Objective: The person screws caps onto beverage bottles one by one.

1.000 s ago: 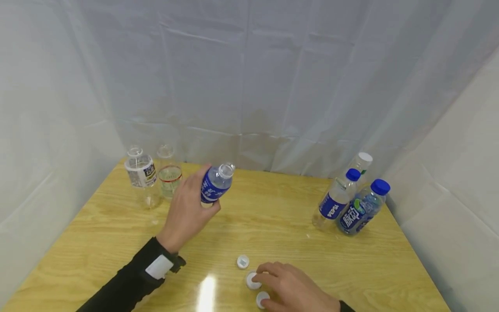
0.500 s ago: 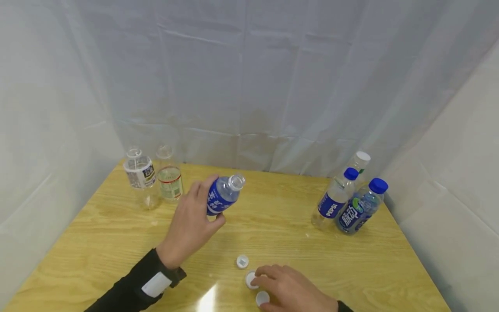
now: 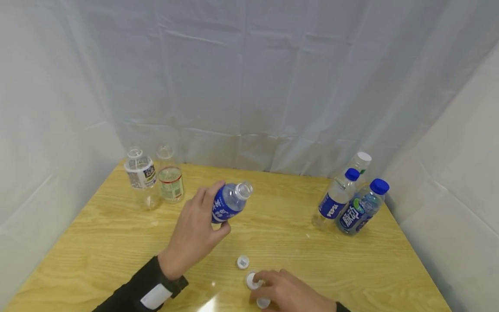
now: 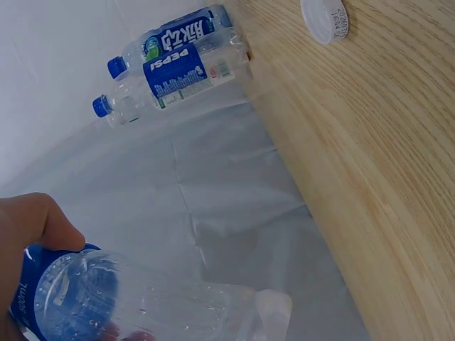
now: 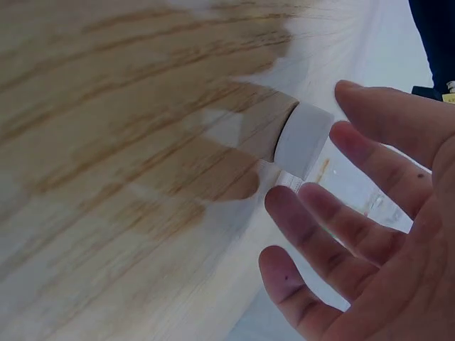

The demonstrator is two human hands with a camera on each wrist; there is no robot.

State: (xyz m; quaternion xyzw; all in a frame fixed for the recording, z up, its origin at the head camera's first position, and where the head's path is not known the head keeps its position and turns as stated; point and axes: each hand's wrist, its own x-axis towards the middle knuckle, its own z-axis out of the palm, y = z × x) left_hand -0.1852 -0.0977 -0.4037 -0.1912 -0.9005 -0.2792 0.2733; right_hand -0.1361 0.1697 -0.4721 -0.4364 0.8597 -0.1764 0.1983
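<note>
My left hand (image 3: 196,232) grips a clear plastic bottle (image 3: 233,198) with a blue label, uncapped and tilted with its mouth toward the right. In the left wrist view the bottle (image 4: 178,305) shows its bare neck, and the thumb lies along the label. Low over the table, my right hand (image 3: 292,292) reaches over white bottle caps. Its index finger is at the middle cap (image 3: 251,281), and the nearest cap (image 3: 263,302) is partly covered by the hand. In the right wrist view a white cap (image 5: 304,140) stands just ahead of the thumb and index fingertips, not enclosed by them.
A third white cap (image 3: 243,261) lies farther back. Uncapped clear bottles, one with a white label (image 3: 141,175) and one with a green label (image 3: 170,182), stand back left. Back right are a Pepsi bottle (image 3: 331,206), a blue-capped bottle (image 3: 360,212) and a white-capped bottle (image 3: 362,161).
My left hand has carried the bottle rightward and nearer, away from the two bottles at the left. The right hand has shifted slightly, its fingers lower over the caps.
</note>
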